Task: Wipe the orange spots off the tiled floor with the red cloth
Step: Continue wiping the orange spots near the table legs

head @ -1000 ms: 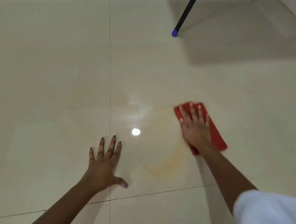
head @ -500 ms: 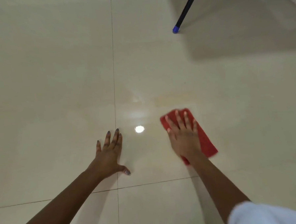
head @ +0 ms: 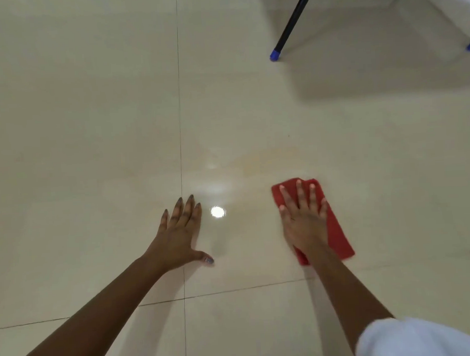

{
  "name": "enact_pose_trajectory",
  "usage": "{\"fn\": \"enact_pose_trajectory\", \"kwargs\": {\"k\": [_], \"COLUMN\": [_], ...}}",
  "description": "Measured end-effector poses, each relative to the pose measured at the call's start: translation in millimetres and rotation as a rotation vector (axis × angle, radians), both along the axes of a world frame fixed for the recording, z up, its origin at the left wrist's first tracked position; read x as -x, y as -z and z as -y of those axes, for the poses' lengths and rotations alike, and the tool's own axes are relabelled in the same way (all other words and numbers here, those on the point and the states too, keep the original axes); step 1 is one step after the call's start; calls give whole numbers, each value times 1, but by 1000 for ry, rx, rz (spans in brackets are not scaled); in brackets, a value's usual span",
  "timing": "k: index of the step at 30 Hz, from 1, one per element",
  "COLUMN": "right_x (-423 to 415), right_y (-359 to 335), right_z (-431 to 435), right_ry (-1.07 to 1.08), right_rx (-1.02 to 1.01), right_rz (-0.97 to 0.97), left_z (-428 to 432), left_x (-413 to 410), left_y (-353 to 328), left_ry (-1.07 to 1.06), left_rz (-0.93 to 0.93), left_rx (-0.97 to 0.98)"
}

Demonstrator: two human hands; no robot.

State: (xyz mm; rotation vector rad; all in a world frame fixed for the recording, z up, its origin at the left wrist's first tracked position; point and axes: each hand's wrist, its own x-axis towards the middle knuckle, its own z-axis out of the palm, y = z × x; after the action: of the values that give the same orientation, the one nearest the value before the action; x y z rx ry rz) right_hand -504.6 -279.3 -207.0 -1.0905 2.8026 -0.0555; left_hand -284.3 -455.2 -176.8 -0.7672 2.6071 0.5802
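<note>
The red cloth (head: pixel 338 235) lies flat on the tiled floor (head: pixel 90 131), right of the middle of the view, a folded oblong running slantwise from its far left corner to its near right corner. The right hand (head: pixel 304 222) presses down on it with the palm flat and the fingers straight and a little spread, the fingertips reaching almost to the cloth's far edge; nothing is pinched or gripped. Just beyond the cloth, and apart from it, a faint orange smear (head: pixel 265 160) shows on the glossy tile, pale and blurred at its edges. The left hand (head: pixel 177 235) rests flat on the bare floor well to the left of the cloth, its fingers straight and close together, the thumb stuck out sideways toward the cloth. A thin grout line (head: pixel 179 99) runs away from the person past the left fingertips, and another crosses it nearer the body. Between the two hands a small bright spot of reflected light (head: pixel 218 212) sits on the tile. A white sleeve (head: pixel 416 339) covers the right upper arm. At the far right stands a black leg with a blue foot (head: pixel 275 56).
</note>
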Motion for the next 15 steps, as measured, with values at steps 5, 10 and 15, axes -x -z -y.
{"fn": "enact_pose_trajectory", "kwargs": {"k": [5,10,15], "right_x": [-54,78,105], "right_y": [4,4,-1], "right_z": [-23,20,160], "right_ry": [-437,-74,-118], "right_rx": [49,-3,-27], "right_rz": [11,-26,49], "left_z": [23,32,35], "left_x": [16,21,22], "left_y": [1,8,11], "left_ry": [-87,-59,-75], "left_rz": [90,164,161], "left_rx": [29,-8,-43]}}
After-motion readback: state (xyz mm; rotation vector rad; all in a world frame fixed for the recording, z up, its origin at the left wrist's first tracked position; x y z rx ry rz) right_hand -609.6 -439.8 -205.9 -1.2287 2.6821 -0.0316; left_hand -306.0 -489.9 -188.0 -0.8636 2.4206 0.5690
